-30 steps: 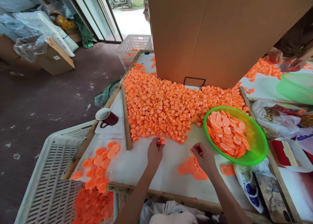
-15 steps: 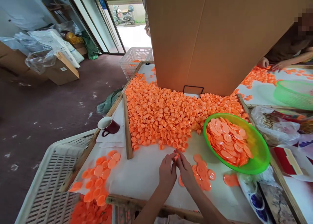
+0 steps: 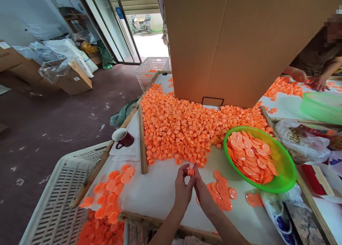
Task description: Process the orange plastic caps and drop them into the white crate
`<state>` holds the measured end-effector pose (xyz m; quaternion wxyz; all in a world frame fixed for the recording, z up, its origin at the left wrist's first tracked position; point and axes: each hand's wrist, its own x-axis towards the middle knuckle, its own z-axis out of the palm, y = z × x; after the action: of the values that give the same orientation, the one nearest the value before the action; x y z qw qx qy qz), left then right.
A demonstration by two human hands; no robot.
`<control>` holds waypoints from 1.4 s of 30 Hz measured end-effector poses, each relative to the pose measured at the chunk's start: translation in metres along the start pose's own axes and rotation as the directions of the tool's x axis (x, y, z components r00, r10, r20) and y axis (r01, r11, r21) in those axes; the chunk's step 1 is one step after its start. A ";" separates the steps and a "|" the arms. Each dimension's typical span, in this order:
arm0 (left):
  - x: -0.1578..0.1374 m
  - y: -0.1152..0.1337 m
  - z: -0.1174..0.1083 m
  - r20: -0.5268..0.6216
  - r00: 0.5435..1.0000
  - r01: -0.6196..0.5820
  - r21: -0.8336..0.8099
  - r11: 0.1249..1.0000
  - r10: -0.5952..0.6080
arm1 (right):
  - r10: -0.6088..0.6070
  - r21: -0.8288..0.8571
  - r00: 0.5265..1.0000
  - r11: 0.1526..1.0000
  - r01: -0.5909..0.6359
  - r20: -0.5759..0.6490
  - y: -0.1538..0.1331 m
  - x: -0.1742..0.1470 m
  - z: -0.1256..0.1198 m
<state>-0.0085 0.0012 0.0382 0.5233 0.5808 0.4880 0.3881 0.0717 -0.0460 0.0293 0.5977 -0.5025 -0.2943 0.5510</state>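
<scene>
Between my two hands, over the near part of the white tabletop (image 3: 149,188), is a small orange plastic cup (image 3: 190,171). My left hand (image 3: 183,186) pinches it between thumb and fingers. The fingers of my right hand (image 3: 200,184) are closed against its other side; whether a flat disc is pressed onto it I cannot tell. Just beyond my fingertips begins a big heap of orange plastic cups (image 3: 176,127). Flat orange discs (image 3: 220,191) lie to the right of my right hand. More discs fill part of a green basin (image 3: 287,166) farther right.
Orange pieces (image 3: 110,186) lie at the table's left corner, above a white crate (image 3: 61,191) with more inside. A wooden strip (image 3: 143,141) borders the heap; a mug (image 3: 123,137) stands beside it. A large cardboard box (image 3: 213,49) rises behind. Another person's hands (image 3: 319,82) work at right.
My hands have turned slightly and the orange cup between my fingers shows more clearly. The whole view has shifted a little. The other person's hands have moved to the right.
</scene>
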 end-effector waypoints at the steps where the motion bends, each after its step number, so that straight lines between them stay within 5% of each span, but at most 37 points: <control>1: 0.001 0.001 -0.001 -0.013 0.999 0.029 -0.027 0.999 -0.030 | 0.019 0.053 1.000 0.998 -0.020 0.017 -0.002 0.001 -0.001; 9: 0.002 0.017 -0.007 0.088 0.981 0.194 -0.354 0.915 -0.174 | 0.065 0.083 0.997 0.995 -0.062 -0.036 -0.010 0.019 -0.014; 16: 0.000 0.020 -0.008 0.046 0.983 0.182 -0.168 0.969 -0.177 | 0.004 -0.112 1.000 0.994 -0.004 -0.004 -0.017 0.019 -0.018; 20: 0.007 0.022 -0.012 0.138 0.966 0.241 -0.193 0.951 -0.216 | -0.031 -0.204 1.000 0.979 0.031 0.006 -0.023 0.017 -0.020; 24: 0.012 0.020 -0.012 0.106 0.965 0.258 -0.209 0.943 -0.240 | -0.014 -0.266 1.000 0.964 0.016 0.011 -0.022 0.020 -0.020; 35: 0.004 0.010 -0.010 0.163 0.950 0.298 -0.221 0.929 -0.267 | 0.048 -0.115 0.998 0.992 -0.044 0.037 -0.002 0.027 -0.031; 42: 0.006 -0.003 -0.007 0.120 0.949 0.311 -0.210 0.927 -0.291 | 0.046 -0.085 0.996 0.995 -0.053 -0.080 0.015 0.026 -0.025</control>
<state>-0.0142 0.0083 0.0356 0.6602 0.4518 0.5007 0.3307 0.0948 -0.0293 0.0025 0.5725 -0.5564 -0.2820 0.5321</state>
